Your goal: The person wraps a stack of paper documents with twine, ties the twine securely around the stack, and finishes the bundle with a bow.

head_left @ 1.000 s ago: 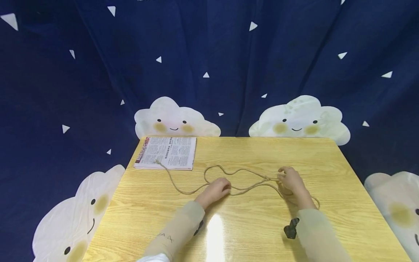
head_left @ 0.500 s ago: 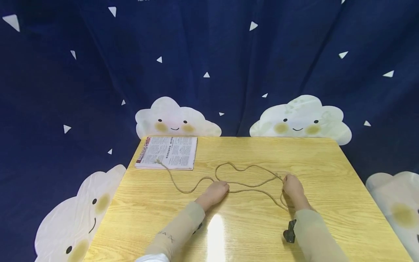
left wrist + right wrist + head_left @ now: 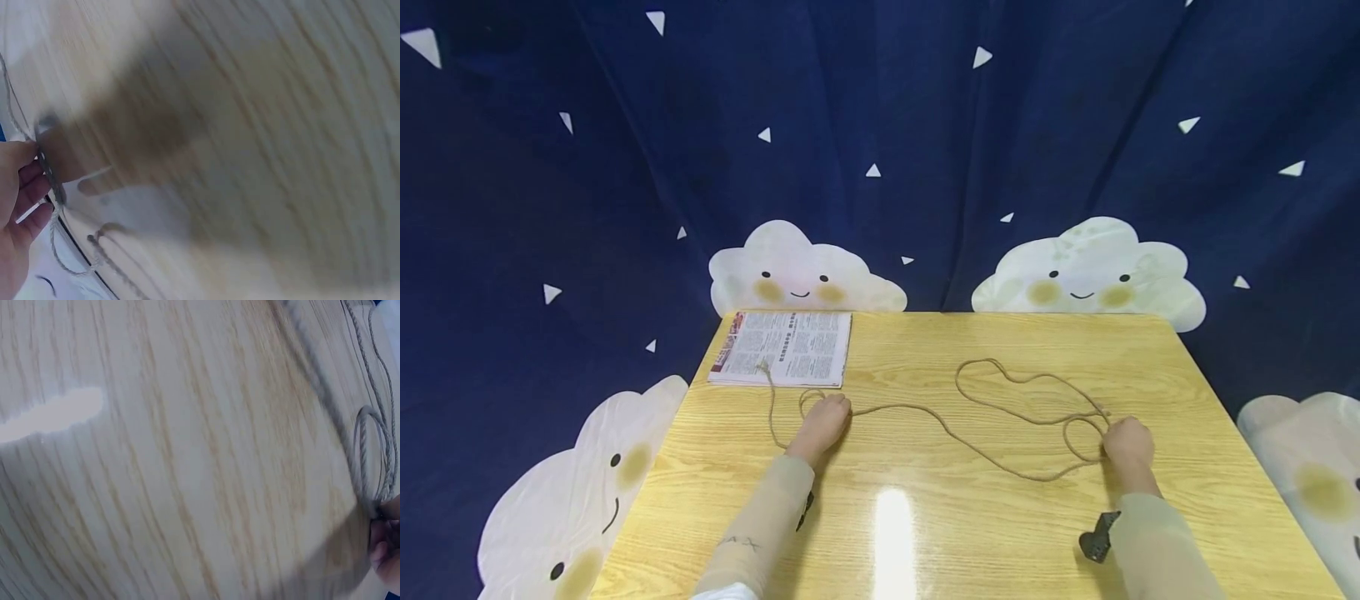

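A thin tan rope (image 3: 937, 417) runs across the wooden table between the two hands. In the head view the left hand (image 3: 826, 423) pinches it just below the newspaper, and a small loop shows beside the fingers. The rope's frayed end lies on the newspaper. At the right, the right hand (image 3: 1129, 446) grips gathered strands of the rope, from which a small loop and a longer one spread out leftward. The left wrist view shows the left fingers (image 3: 39, 187) around the rope; in the right wrist view the right fingers (image 3: 381, 550) hold the rope (image 3: 369, 450) at the loop's base.
A folded newspaper (image 3: 808, 350) lies at the table's back left corner. The wooden table (image 3: 970, 533) carries a bright light reflection near its front. Behind it hangs a dark blue curtain (image 3: 925, 108) with white triangles and clouds.
The left hand has moved left with the rope, toward the newspaper. The right hand, first with lifted fingers, has gripped the rope and moved right, stretching the strand between the hands.
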Available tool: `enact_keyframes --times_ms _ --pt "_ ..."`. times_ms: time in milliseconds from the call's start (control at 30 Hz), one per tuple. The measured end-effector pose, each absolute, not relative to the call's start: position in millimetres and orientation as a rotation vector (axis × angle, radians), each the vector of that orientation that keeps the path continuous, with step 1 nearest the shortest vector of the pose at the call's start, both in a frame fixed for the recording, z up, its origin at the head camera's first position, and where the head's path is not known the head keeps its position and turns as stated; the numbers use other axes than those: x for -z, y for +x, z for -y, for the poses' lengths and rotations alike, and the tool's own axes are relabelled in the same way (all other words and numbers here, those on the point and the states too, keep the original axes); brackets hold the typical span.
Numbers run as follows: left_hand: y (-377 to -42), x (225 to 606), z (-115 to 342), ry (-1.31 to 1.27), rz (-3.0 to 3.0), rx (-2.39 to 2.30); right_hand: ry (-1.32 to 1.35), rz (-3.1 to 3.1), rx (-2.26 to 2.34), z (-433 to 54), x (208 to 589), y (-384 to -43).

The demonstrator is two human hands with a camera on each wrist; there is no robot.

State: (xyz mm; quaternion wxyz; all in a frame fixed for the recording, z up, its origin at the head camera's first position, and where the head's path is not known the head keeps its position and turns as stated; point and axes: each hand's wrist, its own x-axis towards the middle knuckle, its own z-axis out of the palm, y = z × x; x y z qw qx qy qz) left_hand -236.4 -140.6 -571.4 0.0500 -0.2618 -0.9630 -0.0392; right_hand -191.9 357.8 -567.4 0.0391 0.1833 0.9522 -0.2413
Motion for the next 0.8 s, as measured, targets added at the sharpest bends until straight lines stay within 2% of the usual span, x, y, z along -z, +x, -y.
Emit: enact_keyframes --times_ms 267,567,800 --pt "-238 577 169 -0.533 2.871 0.252 0.809 -2.967 0.846 -362 572 -183" --pt "-238 578 189 -0.192 2.969 0.373 0.960 -2.970 0.861 -379 581 -175" --pt "-242 583 180 -0.185 2.829 0.431 1.018 -2.887 1.083 -379 578 -172"
